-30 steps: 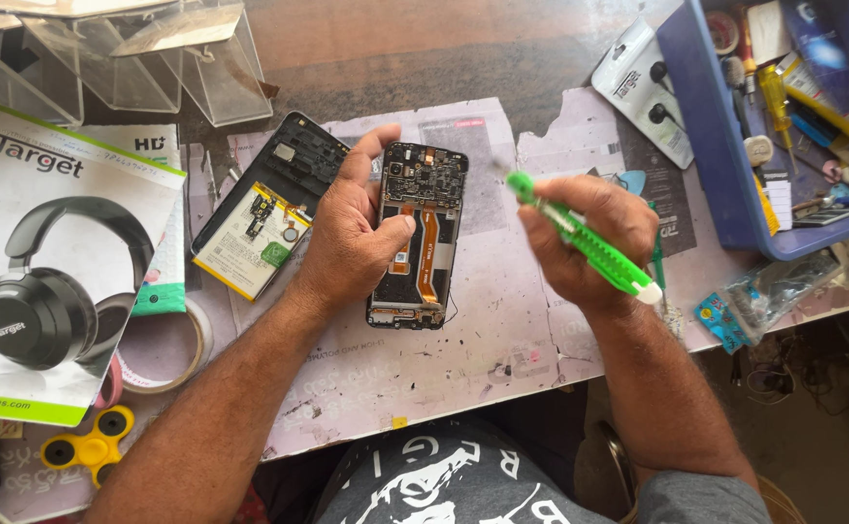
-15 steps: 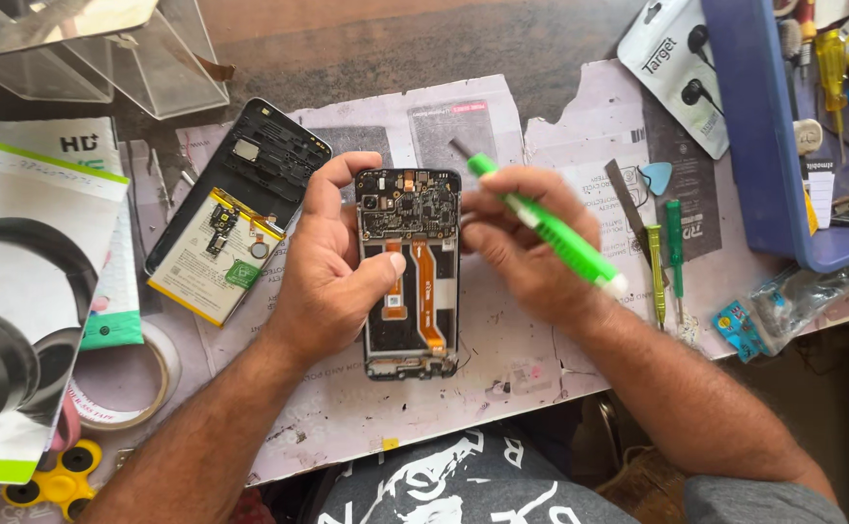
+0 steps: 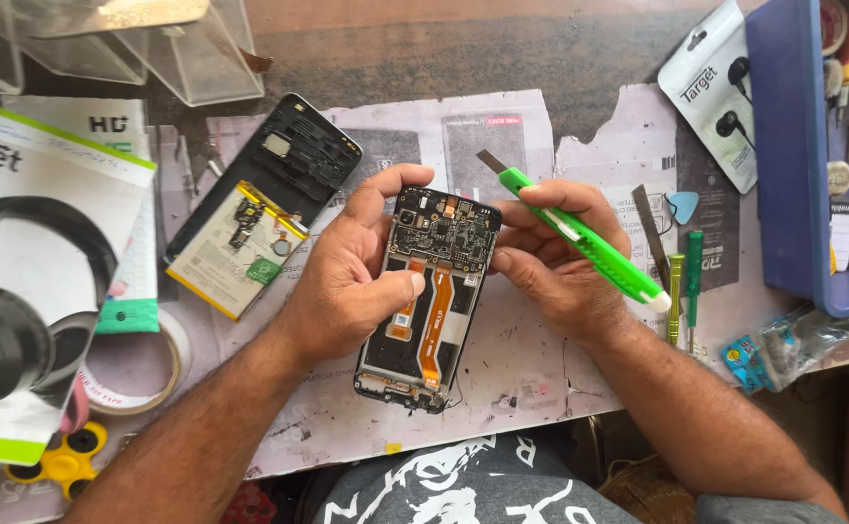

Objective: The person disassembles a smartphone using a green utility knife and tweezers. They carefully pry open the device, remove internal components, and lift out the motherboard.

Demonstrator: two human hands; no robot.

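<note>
Head camera shows the left hand [image 3: 347,281] steadying an opened black phone chassis with an orange ribbon cable [image 3: 431,301] on the table [image 3: 560,87], back already off, while the right hand [image 3: 555,257] grips a green plastic utility knife [image 3: 580,238], board still mounted.

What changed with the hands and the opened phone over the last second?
The right hand brought the green utility knife in from the side, and its fingers now touch the opened phone's top edge. The left hand kept its grip on the phone. The battery and back cover stayed put.
</note>
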